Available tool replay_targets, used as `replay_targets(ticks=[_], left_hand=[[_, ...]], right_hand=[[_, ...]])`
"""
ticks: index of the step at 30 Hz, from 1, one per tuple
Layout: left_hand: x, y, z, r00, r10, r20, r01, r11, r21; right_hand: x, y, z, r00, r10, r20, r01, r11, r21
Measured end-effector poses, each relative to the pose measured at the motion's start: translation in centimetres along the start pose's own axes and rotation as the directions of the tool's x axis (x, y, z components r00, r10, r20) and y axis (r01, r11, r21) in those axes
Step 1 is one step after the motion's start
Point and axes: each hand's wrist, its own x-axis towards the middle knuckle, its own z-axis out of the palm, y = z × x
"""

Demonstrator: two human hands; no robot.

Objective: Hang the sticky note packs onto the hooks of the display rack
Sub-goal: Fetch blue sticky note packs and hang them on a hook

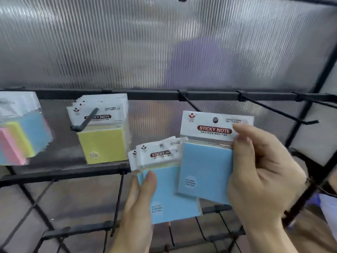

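Your right hand (pixel 260 170) pinches a blue bagged sticky note pack (pixel 206 161) hole-up just beneath the black wire hook (pixel 189 103); your left hand (pixel 138 207) grips spare blue packs (pixel 164 198).

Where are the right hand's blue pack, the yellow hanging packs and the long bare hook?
blue pack (pixel 206 172): head view, pad face.
yellow hanging packs (pixel 104 145): head view, front pad.
long bare hook (pixel 279 111): head view, mid-rod.

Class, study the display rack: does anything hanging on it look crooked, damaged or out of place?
Nothing looks damaged. The yellow packs on their hook hang slightly tilted and fanned, header cards out of line. The multicolour packs at far left are too blurred to judge.
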Motion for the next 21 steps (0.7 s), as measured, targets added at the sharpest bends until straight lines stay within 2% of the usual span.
replay_targets(ticks=[8,12,16,21], left_hand=[[-0.3,-0.3,1.2,0.980,0.105,-0.169,-0.107,0.994,-0.001],[-0.5,-0.5,1.0,0.968,0.109,-0.228,-0.109,0.994,0.014],[-0.5,-0.9,0.5,0.943,0.151,-0.295,-0.134,0.988,0.077],[-0.6,-0.6,-0.1,0.925,0.215,-0.315,-0.175,0.973,0.151]], right_hand=[[1.0,2.1,-0.8,0.997,0.010,0.080,-0.015,0.998,0.065],[1.2,2.7,-0.5,0.993,0.028,0.114,-0.039,0.995,0.096],[1.3,4.2,0.6,0.982,0.046,0.184,-0.061,0.995,0.077],[2.2,7.1,3.2,0.976,0.031,0.217,-0.037,0.999,0.026]])
